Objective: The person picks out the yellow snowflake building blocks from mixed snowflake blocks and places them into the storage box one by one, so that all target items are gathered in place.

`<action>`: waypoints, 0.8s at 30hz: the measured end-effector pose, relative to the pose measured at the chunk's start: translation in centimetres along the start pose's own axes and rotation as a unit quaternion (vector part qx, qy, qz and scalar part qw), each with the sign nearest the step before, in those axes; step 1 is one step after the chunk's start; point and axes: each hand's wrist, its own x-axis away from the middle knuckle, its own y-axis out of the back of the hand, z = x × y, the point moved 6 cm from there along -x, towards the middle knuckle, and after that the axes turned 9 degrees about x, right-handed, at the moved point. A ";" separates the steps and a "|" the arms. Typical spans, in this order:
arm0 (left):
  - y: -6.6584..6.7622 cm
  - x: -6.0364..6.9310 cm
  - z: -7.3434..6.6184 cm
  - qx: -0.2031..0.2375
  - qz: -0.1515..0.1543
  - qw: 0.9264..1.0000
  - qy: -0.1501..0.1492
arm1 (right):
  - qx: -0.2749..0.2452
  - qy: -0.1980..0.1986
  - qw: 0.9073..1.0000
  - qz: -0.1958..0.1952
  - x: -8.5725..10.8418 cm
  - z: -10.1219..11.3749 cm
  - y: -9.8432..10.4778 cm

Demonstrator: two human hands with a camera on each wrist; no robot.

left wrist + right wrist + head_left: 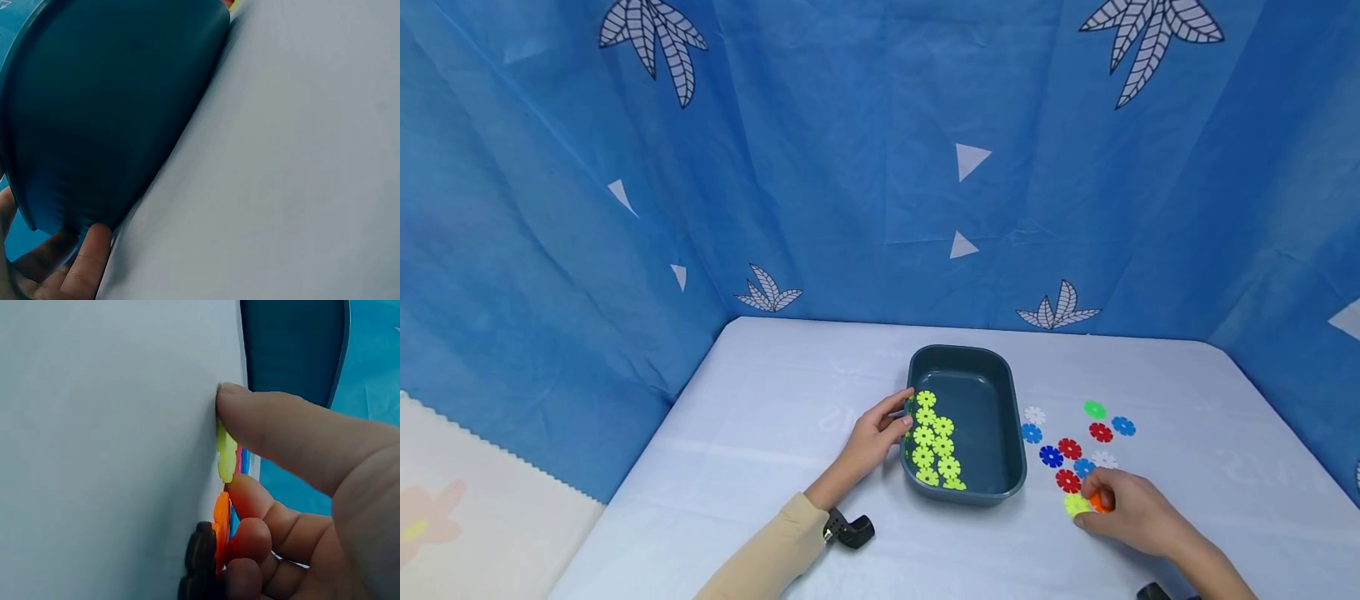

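A dark teal plastic basin [981, 425] stands on the table, with several yellow-green snowflake discs [923, 435] along its left side. My left hand [872, 433] rests against the basin's left side, fingertips touching the rim and outer wall; the left wrist view shows the fingers [90, 259] at that wall. Right of the basin, my right hand [1123, 508] pinches a yellow snowflake disc [1075, 505] by its edges between thumb and index finger, down at the table. Partly under that hand lies an orange disc [1099, 502]. A dark disc [200, 559] shows beside it in the right wrist view.
Loose discs lie between basin and right hand: red [1070, 448], dark blue [1051, 456], light blue [1123, 426], green [1095, 409] and white [1034, 414]. Blue patterned cloth [880, 167] hangs behind the white table [797, 392].
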 end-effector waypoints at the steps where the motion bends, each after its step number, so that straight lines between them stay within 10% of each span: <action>1: 0.0 0.0 0.0 -0.002 0.000 1.000 0.002 | 0.001 -0.001 1.000 0.000 0.0 0.0 -0.1; 12: 0.1 0.0 -0.1 -0.004 0.005 1.000 0.004 | -0.015 -0.017 1.000 0.012 0.0 0.2 -0.2; 24: 0.0 0.0 0.1 0.001 -0.001 1.000 -0.001 | -0.160 0.101 0.979 0.071 0.5 -1.0 0.8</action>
